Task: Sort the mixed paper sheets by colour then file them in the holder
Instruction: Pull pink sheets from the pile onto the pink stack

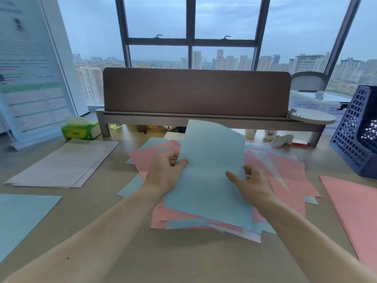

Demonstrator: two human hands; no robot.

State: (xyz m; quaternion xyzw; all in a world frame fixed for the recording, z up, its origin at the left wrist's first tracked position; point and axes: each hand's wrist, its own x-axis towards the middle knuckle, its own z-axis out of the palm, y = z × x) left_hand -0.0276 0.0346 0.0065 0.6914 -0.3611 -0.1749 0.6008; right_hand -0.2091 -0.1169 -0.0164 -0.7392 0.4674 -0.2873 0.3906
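Sheet (210, 156), long axis twelve-to-six, was pinched by left hand (165, 176) and right hand (255, 184); blue pile (22, 217) lay at eight o'clock, nearer the left.

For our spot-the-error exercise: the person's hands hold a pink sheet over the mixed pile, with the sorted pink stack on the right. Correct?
No. The head view shows the held sheet is blue, not pink; it is over the mixed pile, sorted pink stack on the right.

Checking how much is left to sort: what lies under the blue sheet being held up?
The mixed pile: pink, blue and a few white sheets show around its edges. The blue sheet, left hand and right hand cover its middle.
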